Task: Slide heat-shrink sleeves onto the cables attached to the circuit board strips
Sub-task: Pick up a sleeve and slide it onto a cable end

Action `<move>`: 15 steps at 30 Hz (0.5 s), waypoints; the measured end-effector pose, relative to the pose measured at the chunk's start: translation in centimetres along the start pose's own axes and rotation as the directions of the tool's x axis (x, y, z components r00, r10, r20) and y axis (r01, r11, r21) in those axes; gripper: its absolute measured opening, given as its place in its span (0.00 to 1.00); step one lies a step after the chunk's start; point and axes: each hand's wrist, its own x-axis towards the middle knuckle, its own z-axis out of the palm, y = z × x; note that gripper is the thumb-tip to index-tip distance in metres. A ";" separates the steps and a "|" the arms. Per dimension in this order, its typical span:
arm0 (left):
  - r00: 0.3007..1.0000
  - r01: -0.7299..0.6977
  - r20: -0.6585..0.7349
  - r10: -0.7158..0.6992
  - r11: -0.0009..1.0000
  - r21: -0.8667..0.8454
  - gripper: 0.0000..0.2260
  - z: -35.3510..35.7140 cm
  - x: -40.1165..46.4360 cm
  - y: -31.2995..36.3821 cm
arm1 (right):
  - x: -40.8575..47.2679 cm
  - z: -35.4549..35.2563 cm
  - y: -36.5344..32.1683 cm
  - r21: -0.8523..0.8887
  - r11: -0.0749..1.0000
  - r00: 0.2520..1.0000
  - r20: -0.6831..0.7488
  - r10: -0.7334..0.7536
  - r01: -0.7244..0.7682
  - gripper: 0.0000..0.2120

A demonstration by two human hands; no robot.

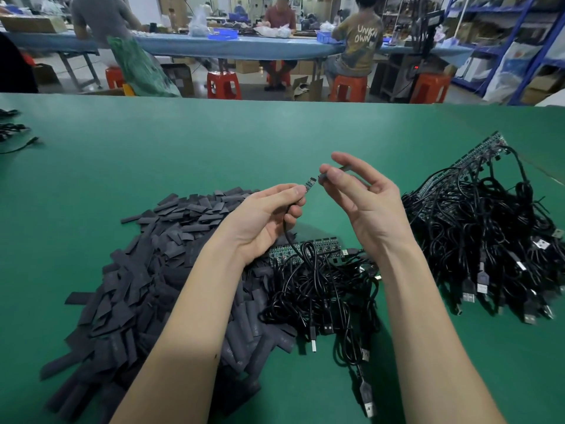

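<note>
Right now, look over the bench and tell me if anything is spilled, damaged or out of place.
Nothing stands out as damaged. The heat-shrink sleeves lie in a loose heap on the green table, and the cables are tangled, both as working stock. The left hand holds a small board; the right hand pinches a sleeve.

Two hands [269, 218] [363, 203], one sleeve pile [146, 270], two cable bundles [324, 289] [489, 234], five red stools [223, 85], three seated people [357, 41].
</note>
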 end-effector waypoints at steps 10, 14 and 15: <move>0.999 0.036 0.016 -0.036 0.999 0.000 0.06 -0.5 -0.1 0.3 | -0.2 0.1 0.4 -0.236 0.965 0.994 0.048 -0.103 0.112 0.11; 0.999 0.036 0.028 -0.037 0.998 0.049 0.08 -0.7 -0.2 0.4 | -0.2 -0.2 0.3 -0.276 0.956 0.993 0.089 -0.081 0.103 0.12; 0.998 0.037 0.041 -0.041 0.996 0.079 0.09 -0.9 -0.3 0.4 | -0.4 -0.3 0.2 -0.279 0.957 0.992 0.114 -0.045 0.075 0.12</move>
